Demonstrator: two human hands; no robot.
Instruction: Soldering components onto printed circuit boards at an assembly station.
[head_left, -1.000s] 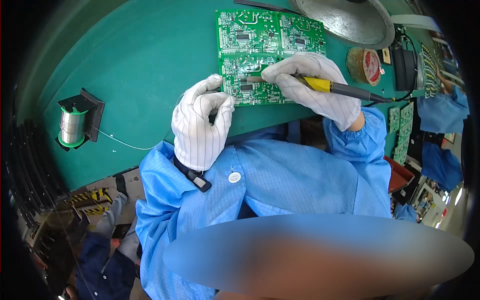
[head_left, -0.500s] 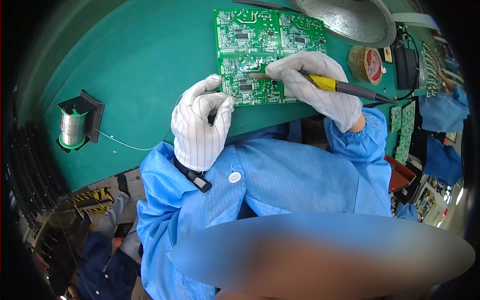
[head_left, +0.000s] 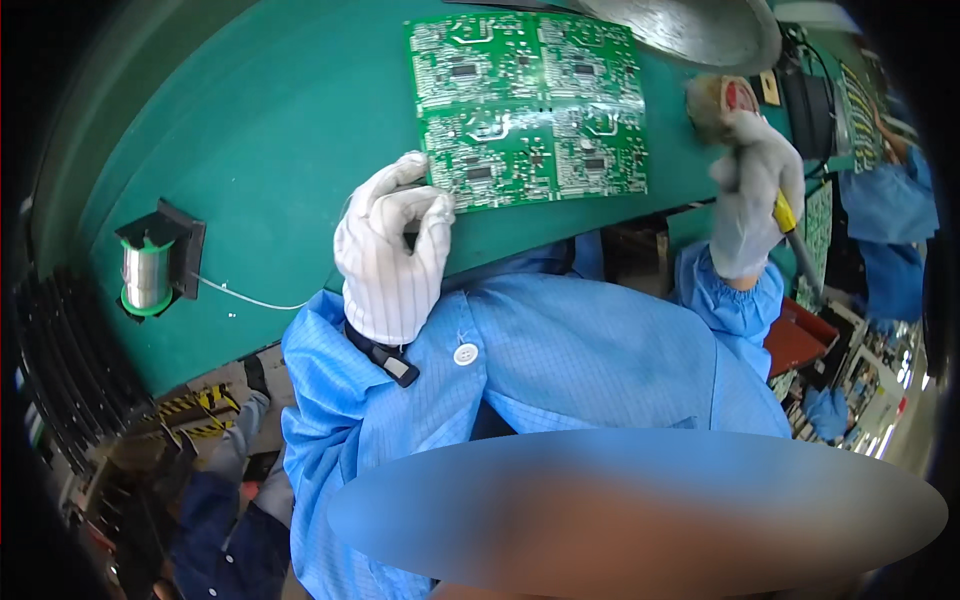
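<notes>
A green panel of printed circuit boards (head_left: 535, 115) lies on the green bench, its face full of small parts and solder points. My left hand (head_left: 395, 250), in a white striped glove, is at the panel's lower left corner with fingers pinched on thin solder wire (head_left: 245, 294). The wire runs from a spool (head_left: 147, 275) towards my left sleeve; its end at the fingers is too fine to make out. My gloved right hand (head_left: 755, 195), blurred, grips a soldering iron (head_left: 785, 213) beside a round brown roll with a reddish face (head_left: 738, 97). The iron's tip is hidden.
A grey metal dish (head_left: 700, 35) stands at the back right, with a black box (head_left: 808, 110) and cable beside it. More circuit boards (head_left: 818, 235) and a red tray (head_left: 800, 338) are at the right. Black racks (head_left: 75, 360) stand at the left. Other people work nearby.
My right hand has moved right with the soldering iron, off the panel to the brown roll. The panel and my left hand appear slightly further left in the view.
</notes>
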